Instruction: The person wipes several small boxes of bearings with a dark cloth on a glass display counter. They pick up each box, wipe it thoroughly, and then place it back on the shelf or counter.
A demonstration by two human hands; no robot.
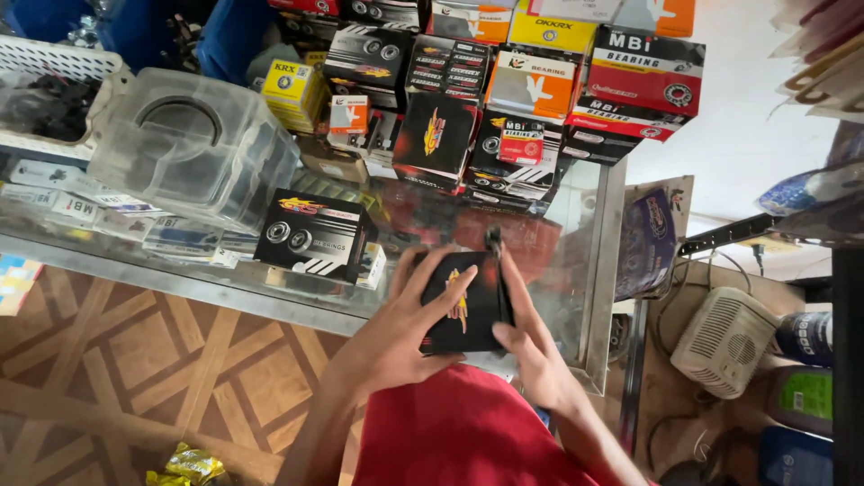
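I've got a small black box [463, 306] with a yellow-red flame mark in both hands over the glass counter [589, 306], another black box [310, 236] lying just left of it, and behind them a messy stack of black, orange-white, red-white and yellow boxes [504, 90].

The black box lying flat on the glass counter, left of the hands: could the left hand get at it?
Probably yes: the flat black box lies uncovered beside the left hand, though that hand holds a small black box.

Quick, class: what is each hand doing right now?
Left hand: closed on the black box.
Right hand: grips the same box at its right edge.
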